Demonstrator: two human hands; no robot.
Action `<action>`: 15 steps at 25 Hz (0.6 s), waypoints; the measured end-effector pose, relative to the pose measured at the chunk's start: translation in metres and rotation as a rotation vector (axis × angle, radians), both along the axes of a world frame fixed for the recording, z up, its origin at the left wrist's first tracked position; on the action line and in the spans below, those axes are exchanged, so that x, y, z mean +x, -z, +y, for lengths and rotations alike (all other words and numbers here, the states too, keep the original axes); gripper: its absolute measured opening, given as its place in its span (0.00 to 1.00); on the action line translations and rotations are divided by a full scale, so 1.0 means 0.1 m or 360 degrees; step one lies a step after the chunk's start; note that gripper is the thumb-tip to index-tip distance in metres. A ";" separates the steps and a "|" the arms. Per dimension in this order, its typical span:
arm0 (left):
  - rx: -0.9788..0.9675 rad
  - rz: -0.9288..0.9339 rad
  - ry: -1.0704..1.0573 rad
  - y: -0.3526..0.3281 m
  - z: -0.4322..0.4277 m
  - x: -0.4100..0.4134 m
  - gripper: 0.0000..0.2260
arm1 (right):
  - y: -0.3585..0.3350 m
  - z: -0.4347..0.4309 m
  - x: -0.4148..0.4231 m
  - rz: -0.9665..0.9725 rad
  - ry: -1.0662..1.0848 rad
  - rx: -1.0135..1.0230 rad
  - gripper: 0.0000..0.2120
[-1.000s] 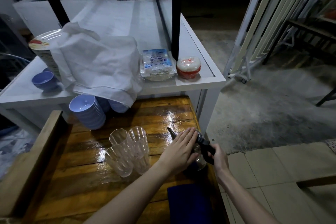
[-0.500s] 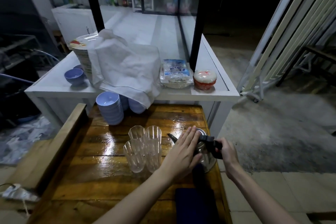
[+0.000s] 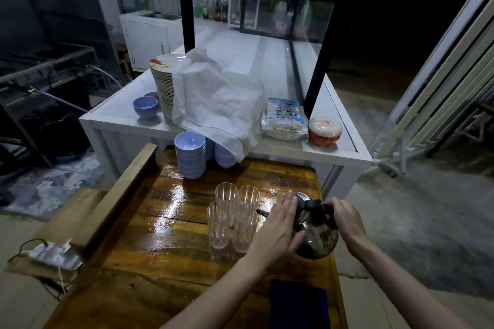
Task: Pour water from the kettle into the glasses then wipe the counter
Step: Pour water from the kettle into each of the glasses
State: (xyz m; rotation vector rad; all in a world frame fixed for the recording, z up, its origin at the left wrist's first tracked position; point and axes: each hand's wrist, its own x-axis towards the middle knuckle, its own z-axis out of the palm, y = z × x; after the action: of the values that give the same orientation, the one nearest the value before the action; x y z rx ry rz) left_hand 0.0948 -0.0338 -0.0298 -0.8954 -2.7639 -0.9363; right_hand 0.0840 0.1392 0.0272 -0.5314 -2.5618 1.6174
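A steel kettle (image 3: pixel 319 242) with a black handle stands at the right edge of the wet wooden counter (image 3: pixel 165 224). My right hand (image 3: pixel 344 218) is closed around the handle. My left hand (image 3: pixel 279 230) lies flat against the kettle's left side and lid, fingers straight. The thin spout points left toward several clear ribbed glasses (image 3: pixel 232 216) clustered upright just left of the kettle. A dark blue cloth (image 3: pixel 298 304) lies folded on the counter's near right, between my forearms.
Stacks of blue bowls (image 3: pixel 190 153) stand at the counter's far end. Behind is a white table (image 3: pixel 336 153) with stacked plates under a white cloth (image 3: pixel 222 104), a plastic packet (image 3: pixel 284 120) and a red-and-white tub (image 3: pixel 324 131). A wooden rail (image 3: pixel 120 195) borders the counter's left.
The view has tilted up and pulled back, showing more of the room. Both hands stay on the kettle, which has not visibly left its spot.
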 end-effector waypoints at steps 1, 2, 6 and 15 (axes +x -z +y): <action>0.0014 -0.0013 -0.0007 0.00 -0.01 0.02 0.32 | 0.00 0.00 -0.01 0.0002 -0.0021 0.0039 0.17; 0.0026 -0.0021 -0.0010 -0.02 -0.02 0.03 0.32 | -0.01 -0.01 -0.02 0.0004 -0.0034 0.0076 0.17; 0.0084 -0.0060 -0.0030 -0.04 -0.05 0.03 0.30 | -0.03 -0.03 -0.05 0.0046 -0.0094 0.0199 0.18; 0.0123 -0.0082 -0.0038 -0.08 -0.03 0.02 0.28 | -0.05 -0.01 -0.10 0.0088 -0.0108 0.0304 0.19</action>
State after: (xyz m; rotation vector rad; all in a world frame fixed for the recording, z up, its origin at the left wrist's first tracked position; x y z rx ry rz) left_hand 0.0972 -0.0366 -0.0219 -0.8364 -2.7525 -1.0690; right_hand 0.0735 0.1380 0.0319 -0.3826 -2.6813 1.3643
